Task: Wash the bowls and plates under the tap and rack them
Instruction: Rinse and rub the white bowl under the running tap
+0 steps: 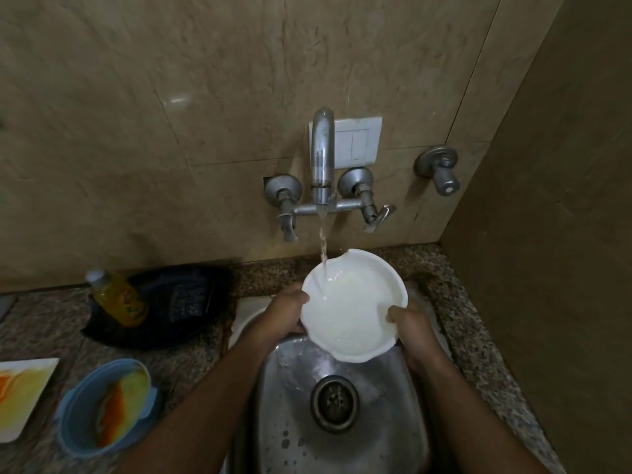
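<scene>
— Sink (pixel 284 422) first: steel, wet, drain (pixel 334 404) bare at its middle. What sits above it?

— White bowl (pixel 355 309), held over the basin's far half, mouth up and tipped toward the person. Left hand (pixel 287 311) grips its rim at nine o'clock, right hand (pixel 408 323) at four, thumbs curled over the edge; both equally near.

— Contents?

— Water only; the tap (pixel 321 155) at twelve pours onto the inner wall near ten o'clock.

— Other dishes?

— Blue bowl (pixel 102 405) and square plate (pixel 24 395), both smeared orange-yellow, wait on the counter at eight. No rack visible.
</scene>
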